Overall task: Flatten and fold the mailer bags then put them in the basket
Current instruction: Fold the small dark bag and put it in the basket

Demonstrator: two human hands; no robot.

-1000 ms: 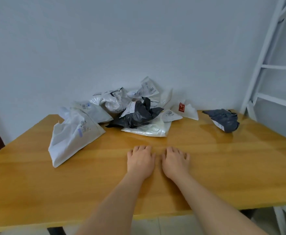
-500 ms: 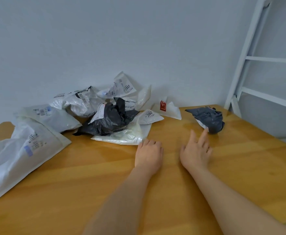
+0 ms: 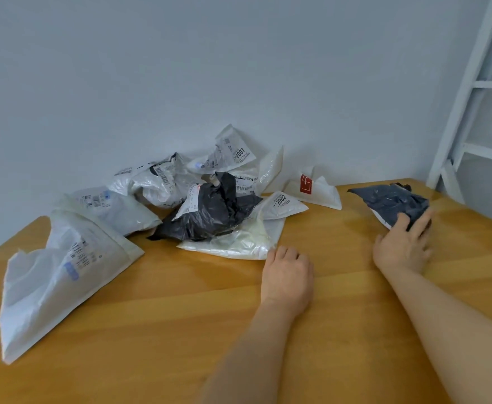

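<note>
One crumpled dark grey mailer bag (image 3: 391, 201) lies under the right hand's fingers (image 3: 422, 225).

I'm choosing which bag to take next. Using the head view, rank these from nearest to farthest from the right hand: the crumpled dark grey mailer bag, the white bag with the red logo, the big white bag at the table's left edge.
1. Crumpled dark grey mailer bag: under the right hand's fingers, far right.
2. White bag with the red logo: against the wall, centre-right.
3. Big white bag: left edge.
</note>
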